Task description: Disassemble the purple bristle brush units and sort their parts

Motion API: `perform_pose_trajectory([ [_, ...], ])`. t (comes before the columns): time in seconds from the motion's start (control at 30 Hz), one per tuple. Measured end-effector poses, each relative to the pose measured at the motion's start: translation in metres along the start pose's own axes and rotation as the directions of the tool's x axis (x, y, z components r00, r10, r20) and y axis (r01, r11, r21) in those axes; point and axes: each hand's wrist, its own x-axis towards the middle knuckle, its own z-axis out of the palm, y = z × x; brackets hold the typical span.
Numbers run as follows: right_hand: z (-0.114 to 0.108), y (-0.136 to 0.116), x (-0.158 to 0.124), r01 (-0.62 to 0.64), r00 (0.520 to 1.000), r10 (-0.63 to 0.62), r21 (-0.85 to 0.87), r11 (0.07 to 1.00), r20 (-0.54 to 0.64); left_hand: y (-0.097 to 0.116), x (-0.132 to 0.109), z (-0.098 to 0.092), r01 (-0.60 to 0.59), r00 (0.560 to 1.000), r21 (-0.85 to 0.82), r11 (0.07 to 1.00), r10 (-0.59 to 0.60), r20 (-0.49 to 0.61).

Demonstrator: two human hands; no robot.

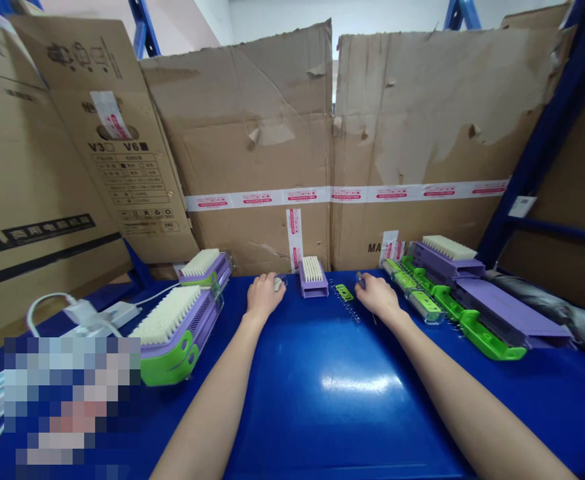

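Observation:
Both my arms reach forward over a blue metal table [332, 393]. My left hand [263, 294] is curled knuckles-up around a small pale object at its fingertips, just left of a small purple brush block with white bristles [313, 275]. My right hand [378, 297] is closed too, with a thin grey item poking out near the fingers; what it is I cannot make out. Between the hands lies a small green clip [344, 291] and a row of small metal springs [346, 308].
Purple-and-green brush units [180, 323] lie at the left, with another behind [206, 265]. More purple and green parts [465, 297] are stacked at the right. Taped cardboard sheets [322, 147] wall the back. White cables and an adapter [87, 313] lie far left. A blue rack post [537, 147] stands right.

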Motion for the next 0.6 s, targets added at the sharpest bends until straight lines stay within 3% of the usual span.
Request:
perform_pose_trajectory([
  [0.4,0.0005,0.0003,-0.0006,-0.008,0.999,0.009,-0.006,1.000,0.035,-0.0012,-0.0012,-0.0036,-0.116,0.992,0.082,0.990,0.111,0.068],
  [0.6,0.0027,0.0013,0.0009,-0.009,0.998,0.010,-0.016,1.000,0.059,0.0010,-0.0008,-0.0060,-0.098,0.992,0.109,0.989,0.088,0.091],
])
